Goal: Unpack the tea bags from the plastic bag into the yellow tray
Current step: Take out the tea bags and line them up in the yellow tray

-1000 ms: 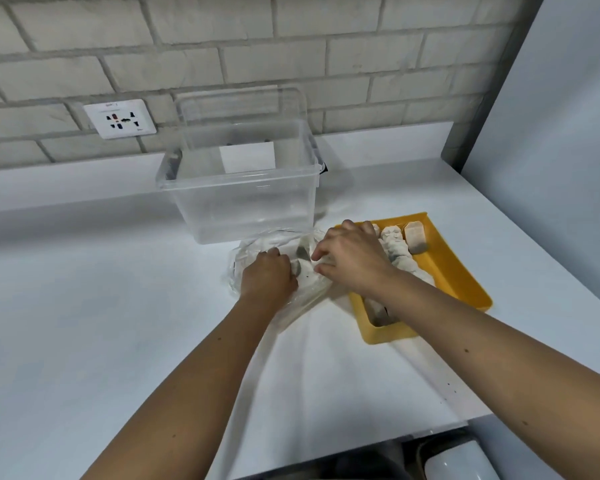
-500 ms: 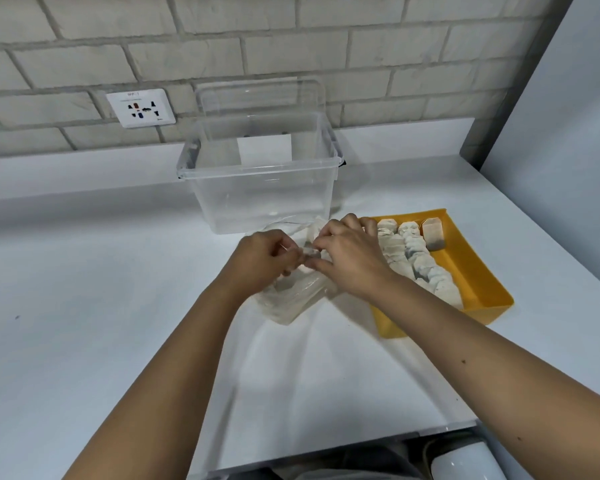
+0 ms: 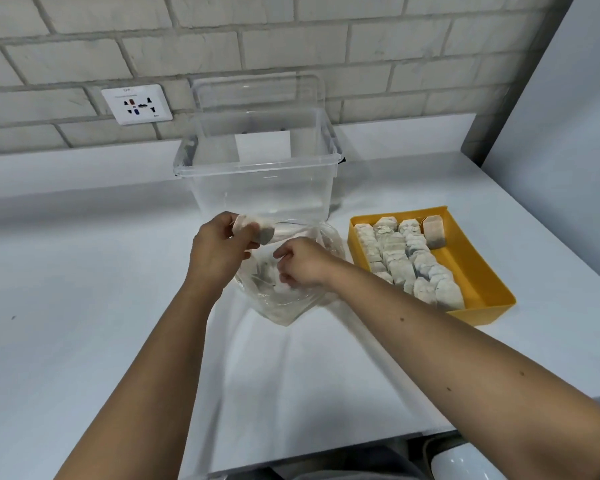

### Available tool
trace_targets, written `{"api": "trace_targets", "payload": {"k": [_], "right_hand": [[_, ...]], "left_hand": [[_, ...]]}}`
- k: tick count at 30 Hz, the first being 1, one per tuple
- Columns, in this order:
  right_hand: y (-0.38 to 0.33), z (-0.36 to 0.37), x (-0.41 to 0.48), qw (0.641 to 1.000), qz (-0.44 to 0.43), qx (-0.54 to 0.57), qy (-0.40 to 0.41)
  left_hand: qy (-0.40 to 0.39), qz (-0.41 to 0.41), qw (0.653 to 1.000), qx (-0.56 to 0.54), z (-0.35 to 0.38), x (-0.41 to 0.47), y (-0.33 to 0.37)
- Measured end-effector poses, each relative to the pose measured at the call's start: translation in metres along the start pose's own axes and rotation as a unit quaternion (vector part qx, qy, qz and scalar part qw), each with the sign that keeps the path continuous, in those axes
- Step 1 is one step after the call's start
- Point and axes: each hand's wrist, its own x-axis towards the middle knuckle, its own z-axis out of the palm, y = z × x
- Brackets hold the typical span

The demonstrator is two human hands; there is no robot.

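1. Head view: left hand (image 3: 219,252) pinches tea bags (image 3: 253,230) just above the plastic bag (image 3: 284,306).
2. Beside it, right hand (image 3: 303,263) grips the bag's rim.
3. Right of both, the yellow tray (image 3: 465,265) holds three rows (image 3: 406,261); a few bags seem left inside.

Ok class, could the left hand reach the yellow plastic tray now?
Probably, though not directly: the right hand and clear plastic bag lie between the left hand and the yellow tray, so it must pass over them.
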Motion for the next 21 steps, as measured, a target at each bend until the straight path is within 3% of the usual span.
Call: {"api": "trace_targets", "payload": {"k": [7,14,17,21], "right_hand": [[0.003,0.023,0.011,0.996,-0.017,-0.091,0.012],[0.008,-0.001,-0.012,0.992,-0.036,-0.077,0.093],[0.010,-0.025,-0.029,0.988,-0.082,-0.066,0.110],[0.006,-0.058,-0.048,0.987,-0.145,-0.011,0.070]], "left_hand": [[-0.002,-0.004,1.000,0.023,-0.002,-0.003,-0.003],[-0.009,-0.004,0.999,0.030,-0.002,-0.002,-0.005],[-0.002,0.000,0.999,0.039,-0.001,-0.001,-0.003],[-0.014,-0.016,0.999,0.041,0.002,-0.001,-0.002]]}}
